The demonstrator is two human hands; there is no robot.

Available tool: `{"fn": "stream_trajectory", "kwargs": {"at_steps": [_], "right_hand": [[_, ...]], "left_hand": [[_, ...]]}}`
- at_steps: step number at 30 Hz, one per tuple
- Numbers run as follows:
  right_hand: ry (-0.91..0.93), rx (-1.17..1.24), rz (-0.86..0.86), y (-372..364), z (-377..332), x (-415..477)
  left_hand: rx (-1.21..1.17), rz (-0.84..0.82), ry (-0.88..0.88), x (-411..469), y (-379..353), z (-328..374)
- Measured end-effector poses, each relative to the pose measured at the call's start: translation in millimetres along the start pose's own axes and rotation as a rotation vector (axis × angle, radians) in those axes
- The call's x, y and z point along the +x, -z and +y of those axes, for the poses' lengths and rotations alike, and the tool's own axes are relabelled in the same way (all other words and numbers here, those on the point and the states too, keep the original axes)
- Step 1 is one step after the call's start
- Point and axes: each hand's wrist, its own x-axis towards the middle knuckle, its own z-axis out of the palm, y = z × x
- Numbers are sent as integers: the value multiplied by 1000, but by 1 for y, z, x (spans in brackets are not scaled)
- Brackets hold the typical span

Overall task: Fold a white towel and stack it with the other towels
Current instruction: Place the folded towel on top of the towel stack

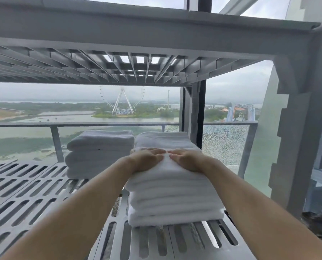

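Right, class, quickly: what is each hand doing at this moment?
Left hand: open, palm flat on the top towel of the near stack, gripping nothing.
Right hand: open, pressing flat on the same towel.

Two towel stacks (100,152) (173,194), two hands (147,159) (189,160)

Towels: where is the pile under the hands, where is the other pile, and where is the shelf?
Near pile (173,196): head view, on its folded front edges.
Far pile (98,154): head view, on its front side.
Shelf (25,199): head view, on bare slotted surface at left.
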Motion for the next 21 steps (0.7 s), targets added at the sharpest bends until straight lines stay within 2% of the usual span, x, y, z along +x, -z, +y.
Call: {"fn": "stream_trajectory", "kwargs": {"at_steps": [4,7,9,11,14,18,21], "right_hand": [[1,83,-6,-5,3,3],[-18,146,-63,0,2,0],[-20,155,-6,3,3,-4],[-25,155,127,6,0,-11],[92,148,251,9,-13,-28],[300,84,147,11,-34,-57],[350,-14,124,10,-33,-66]], "left_hand": [[13,27,3,-1,-6,0],[-166,54,-19,-11,-3,-3],[-304,57,-68,-22,-3,-13],[-387,55,-115,-36,-3,-25],[-498,39,-132,-59,-5,-39],[-545,80,-101,-73,-9,-43],[-459,106,-108,-73,-13,-42]]}}
